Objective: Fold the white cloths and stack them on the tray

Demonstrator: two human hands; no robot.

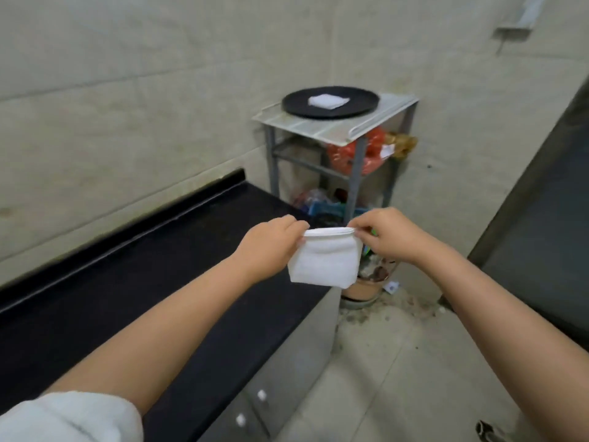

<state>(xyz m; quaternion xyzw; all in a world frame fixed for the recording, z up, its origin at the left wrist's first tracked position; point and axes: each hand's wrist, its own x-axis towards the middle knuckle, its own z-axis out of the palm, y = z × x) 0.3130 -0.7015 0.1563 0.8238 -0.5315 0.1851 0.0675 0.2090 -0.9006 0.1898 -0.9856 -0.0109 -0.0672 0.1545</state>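
Observation:
A small folded white cloth (323, 261) hangs in the air in front of me, over the end of the black counter. My left hand (271, 242) pinches its upper left corner and my right hand (390, 236) pinches its upper right corner. Farther back, a round black tray (296, 106) lies on top of a metal shelf rack, and one folded white cloth (328, 101) rests in its middle. More white cloth (70, 417) is bunched at the bottom left, near my left elbow.
The black counter (127, 282) runs along the tiled wall at left, with drawers below. The rack (360, 173) holds red bags and clutter on its lower shelves. A pot (363, 290) stands on the dirty floor beside it. A dark door or panel (548, 224) fills the right.

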